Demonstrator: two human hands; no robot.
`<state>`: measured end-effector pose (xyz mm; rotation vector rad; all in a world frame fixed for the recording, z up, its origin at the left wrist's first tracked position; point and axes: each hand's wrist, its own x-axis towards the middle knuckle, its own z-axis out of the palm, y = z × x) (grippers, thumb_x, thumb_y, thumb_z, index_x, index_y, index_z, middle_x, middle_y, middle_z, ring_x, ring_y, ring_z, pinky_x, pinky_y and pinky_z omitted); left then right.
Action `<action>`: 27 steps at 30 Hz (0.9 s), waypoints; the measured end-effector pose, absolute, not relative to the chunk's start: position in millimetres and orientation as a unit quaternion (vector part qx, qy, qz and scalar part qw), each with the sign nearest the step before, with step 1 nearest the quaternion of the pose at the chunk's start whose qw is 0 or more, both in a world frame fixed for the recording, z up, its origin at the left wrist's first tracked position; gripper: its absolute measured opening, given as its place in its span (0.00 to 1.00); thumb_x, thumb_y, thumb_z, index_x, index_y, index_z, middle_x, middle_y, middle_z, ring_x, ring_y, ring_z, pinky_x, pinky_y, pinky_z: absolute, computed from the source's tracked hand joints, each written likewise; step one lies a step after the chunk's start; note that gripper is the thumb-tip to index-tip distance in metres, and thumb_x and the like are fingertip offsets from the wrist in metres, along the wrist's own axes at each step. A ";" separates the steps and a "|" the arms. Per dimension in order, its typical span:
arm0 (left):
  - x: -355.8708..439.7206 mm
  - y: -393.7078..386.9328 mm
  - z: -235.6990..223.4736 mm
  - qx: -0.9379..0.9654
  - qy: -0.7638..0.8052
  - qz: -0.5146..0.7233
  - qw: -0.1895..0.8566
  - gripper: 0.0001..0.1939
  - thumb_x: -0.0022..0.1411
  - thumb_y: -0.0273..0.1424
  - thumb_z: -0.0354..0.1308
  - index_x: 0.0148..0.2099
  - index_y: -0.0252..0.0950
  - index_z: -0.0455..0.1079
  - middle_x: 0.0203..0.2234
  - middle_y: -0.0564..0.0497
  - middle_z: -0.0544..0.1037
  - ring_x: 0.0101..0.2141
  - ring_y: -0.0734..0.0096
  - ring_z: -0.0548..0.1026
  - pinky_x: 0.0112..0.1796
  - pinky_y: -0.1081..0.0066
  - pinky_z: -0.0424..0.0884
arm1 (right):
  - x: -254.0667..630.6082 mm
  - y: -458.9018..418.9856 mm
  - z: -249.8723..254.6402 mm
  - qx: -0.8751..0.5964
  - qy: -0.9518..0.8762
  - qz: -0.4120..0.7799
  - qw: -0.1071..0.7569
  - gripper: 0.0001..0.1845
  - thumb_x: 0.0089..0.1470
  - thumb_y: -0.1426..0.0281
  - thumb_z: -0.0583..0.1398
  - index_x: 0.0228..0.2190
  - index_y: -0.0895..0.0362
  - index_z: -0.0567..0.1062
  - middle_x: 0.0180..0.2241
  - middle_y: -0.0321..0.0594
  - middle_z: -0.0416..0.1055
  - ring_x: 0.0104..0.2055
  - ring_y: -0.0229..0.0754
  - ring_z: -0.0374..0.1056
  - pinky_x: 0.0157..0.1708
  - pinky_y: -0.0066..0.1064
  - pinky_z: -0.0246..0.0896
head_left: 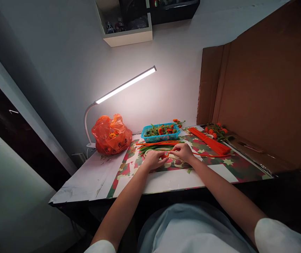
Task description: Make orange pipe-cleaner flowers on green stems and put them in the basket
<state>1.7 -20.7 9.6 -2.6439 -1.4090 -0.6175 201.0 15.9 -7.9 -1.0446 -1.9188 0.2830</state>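
Note:
An orange pipe cleaner (205, 155) runs between my hands and stretches out to the right over the table. My left hand (154, 160) pinches its near end, where a small bit of orange shows at the fingertips. Close by, my right hand (182, 153) has thumb and forefinger closed on the same pipe cleaner. Just beyond my fingers lie loose green pipe cleaners (153, 147) with orange ones on top. A pale roll of tape (147, 151) is partly hidden behind my left hand. On the right rests a thick bundle of orange-red pipe cleaners (209, 141).
A blue basket (161, 138) of orange flowers stands against the wall. Left of it are an orange plastic bag (112, 137) and a lit desk lamp (126, 84). More orange flowers (215, 133) lie at the back right, beside a tall cardboard panel (266, 88). A shelf (129, 38) hangs above.

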 end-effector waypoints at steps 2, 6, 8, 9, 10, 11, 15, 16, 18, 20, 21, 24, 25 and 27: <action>3.6 -20.3 7.8 -0.855 -0.474 -0.207 0.039 0.17 0.57 0.43 0.50 0.27 0.36 0.70 0.20 0.50 0.73 0.22 0.72 0.66 0.26 0.72 0.48 | 200.7 15.8 -7.8 -0.423 -0.778 0.112 0.452 0.16 0.44 0.56 0.64 0.18 0.57 0.76 0.20 0.37 0.72 0.23 0.36 0.63 0.24 0.27 0.51; 9.4 -21.0 5.9 -0.835 -0.510 -0.200 0.050 0.13 0.52 0.40 0.53 0.25 0.36 0.69 0.19 0.50 0.73 0.23 0.71 0.67 0.25 0.71 0.48 | 200.1 13.6 -5.4 -0.417 -0.783 0.109 0.448 0.17 0.44 0.56 0.64 0.18 0.57 0.75 0.20 0.38 0.71 0.23 0.36 0.62 0.24 0.27 0.50; 12.3 -22.3 5.8 -0.826 -0.527 -0.192 0.056 0.12 0.50 0.40 0.54 0.24 0.37 0.69 0.19 0.49 0.73 0.23 0.69 0.67 0.25 0.71 0.48 | 199.9 11.9 -3.5 -0.413 -0.786 0.113 0.447 0.18 0.44 0.56 0.63 0.17 0.57 0.74 0.19 0.37 0.70 0.22 0.36 0.61 0.23 0.27 0.49; 13.6 -23.0 5.7 -0.822 -0.534 -0.190 0.057 0.12 0.50 0.39 0.54 0.24 0.37 0.70 0.20 0.49 0.73 0.24 0.69 0.68 0.25 0.71 0.48 | 199.9 11.0 -2.6 -0.410 -0.786 0.117 0.448 0.17 0.44 0.56 0.63 0.17 0.57 0.74 0.19 0.37 0.69 0.22 0.36 0.60 0.22 0.27 0.48; 14.6 -23.7 5.7 -0.819 -0.539 -0.190 0.059 0.11 0.50 0.39 0.54 0.25 0.37 0.70 0.20 0.49 0.73 0.24 0.68 0.68 0.25 0.71 0.48 | 199.9 10.2 -1.6 -0.407 -0.787 0.120 0.448 0.17 0.45 0.56 0.63 0.17 0.57 0.74 0.18 0.36 0.68 0.21 0.35 0.59 0.22 0.27 0.48; 15.3 -24.2 5.7 -0.816 -0.543 -0.191 0.061 0.11 0.50 0.39 0.54 0.25 0.37 0.70 0.20 0.49 0.73 0.24 0.68 0.69 0.25 0.71 0.49 | 200.0 9.5 -0.7 -0.404 -0.788 0.122 0.448 0.17 0.45 0.57 0.63 0.18 0.57 0.74 0.17 0.36 0.67 0.21 0.35 0.59 0.22 0.27 0.47; 16.0 -24.2 5.7 -0.817 -0.543 -0.180 0.069 0.12 0.51 0.39 0.53 0.27 0.37 0.71 0.22 0.48 0.75 0.25 0.66 0.70 0.26 0.70 0.50 | 200.4 7.2 2.0 -0.390 -0.800 0.126 0.438 0.16 0.47 0.58 0.61 0.18 0.57 0.74 0.17 0.35 0.66 0.21 0.34 0.58 0.22 0.27 0.47; 15.9 -23.8 5.8 -0.817 -0.546 -0.172 0.070 0.12 0.52 0.39 0.53 0.28 0.37 0.71 0.22 0.47 0.75 0.26 0.66 0.70 0.26 0.70 0.51 | 200.4 6.8 2.5 -0.386 -0.803 0.131 0.435 0.16 0.47 0.59 0.61 0.18 0.57 0.74 0.17 0.35 0.66 0.21 0.34 0.58 0.22 0.27 0.47; 15.9 -23.0 6.1 -0.807 -0.564 -0.160 0.073 0.13 0.54 0.39 0.51 0.30 0.37 0.72 0.24 0.47 0.76 0.27 0.65 0.71 0.26 0.71 0.52 | 200.0 5.8 3.2 -0.375 -0.808 0.142 0.431 0.15 0.49 0.60 0.59 0.19 0.57 0.74 0.17 0.35 0.66 0.21 0.34 0.58 0.22 0.27 0.47; 16.3 -22.5 6.3 -0.791 -0.586 -0.155 0.079 0.14 0.55 0.39 0.51 0.32 0.37 0.72 0.25 0.47 0.76 0.28 0.64 0.72 0.27 0.70 0.53 | 198.9 4.5 3.7 -0.364 -0.815 0.141 0.429 0.15 0.50 0.62 0.58 0.20 0.57 0.74 0.18 0.36 0.67 0.21 0.35 0.58 0.23 0.27 0.47; 16.6 -22.3 6.3 -0.784 -0.595 -0.154 0.082 0.14 0.55 0.40 0.50 0.33 0.37 0.72 0.25 0.47 0.76 0.29 0.64 0.72 0.27 0.70 0.53 | 198.1 3.7 3.9 -0.358 -0.819 0.135 0.428 0.15 0.51 0.63 0.58 0.20 0.57 0.75 0.18 0.36 0.67 0.21 0.35 0.57 0.23 0.27 0.47; 18.0 -22.0 6.0 -0.772 -0.612 -0.153 0.083 0.15 0.57 0.40 0.50 0.35 0.37 0.72 0.27 0.47 0.77 0.30 0.63 0.72 0.28 0.70 0.54 | 194.5 -0.6 4.4 -0.347 -0.831 0.088 0.425 0.14 0.53 0.64 0.57 0.21 0.57 0.75 0.19 0.37 0.68 0.22 0.35 0.59 0.29 0.29 0.47; 18.4 -21.8 5.7 -0.767 -0.617 -0.156 0.080 0.15 0.58 0.40 0.49 0.36 0.37 0.72 0.27 0.46 0.77 0.31 0.63 0.73 0.28 0.71 0.55 | 192.9 -2.6 4.5 -0.346 -0.835 0.068 0.422 0.14 0.54 0.65 0.56 0.22 0.57 0.76 0.20 0.37 0.69 0.23 0.35 0.60 0.31 0.30 0.47; 18.9 -20.9 5.1 -0.754 -0.630 -0.170 0.071 0.15 0.59 0.40 0.48 0.36 0.36 0.71 0.27 0.46 0.76 0.31 0.63 0.72 0.28 0.71 0.55 | 189.1 -7.2 4.4 -0.343 -0.843 0.029 0.414 0.14 0.56 0.65 0.55 0.25 0.56 0.77 0.22 0.37 0.71 0.26 0.36 0.62 0.36 0.32 0.44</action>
